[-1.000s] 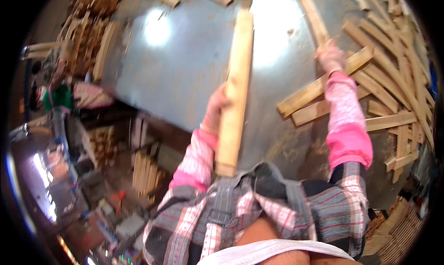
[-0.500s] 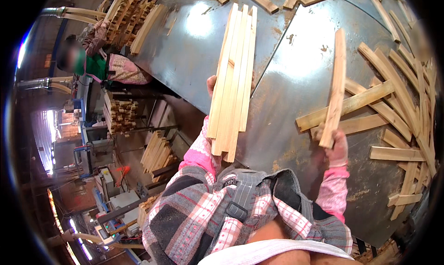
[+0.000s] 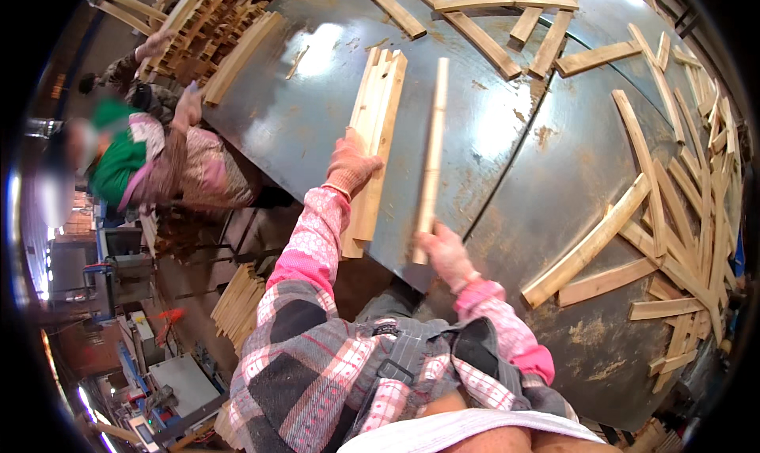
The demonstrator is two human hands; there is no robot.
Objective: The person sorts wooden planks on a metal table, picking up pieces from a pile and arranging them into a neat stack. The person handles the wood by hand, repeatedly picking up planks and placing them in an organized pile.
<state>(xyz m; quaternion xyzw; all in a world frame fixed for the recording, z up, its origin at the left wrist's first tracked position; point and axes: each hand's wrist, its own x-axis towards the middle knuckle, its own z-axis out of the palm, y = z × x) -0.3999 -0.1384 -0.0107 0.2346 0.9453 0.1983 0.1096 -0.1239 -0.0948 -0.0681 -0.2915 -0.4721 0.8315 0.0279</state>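
Observation:
My left hand (image 3: pixel 352 164) grips a bundle of pale wooden strips (image 3: pixel 380 128) from its left side, fingers across the top. The bundle points away from me over the near edge of the metal table. Just to its right, my right hand (image 3: pixel 448 255) holds a single wooden strip (image 3: pixel 432 152) by its near end. That strip stands nearly parallel to the bundle, apart from it, and is slightly blurred. The undersides of the bundle and the thumb of my left hand are hidden.
Curved wooden strips (image 3: pixel 590 216) lie in a loose heap on the right of the metal table (image 3: pixel 578 358), with more strips (image 3: pixel 475 37) at the far side. At left, a co-worker in green (image 3: pixel 119 168) stands beside stacked wood (image 3: pixel 202 37). A seam crosses the tabletop.
My right hand has moved left with its strip, close to the bundle. The bundle has turned in my left hand, which now shows on top. The co-worker has shifted and raised an arm.

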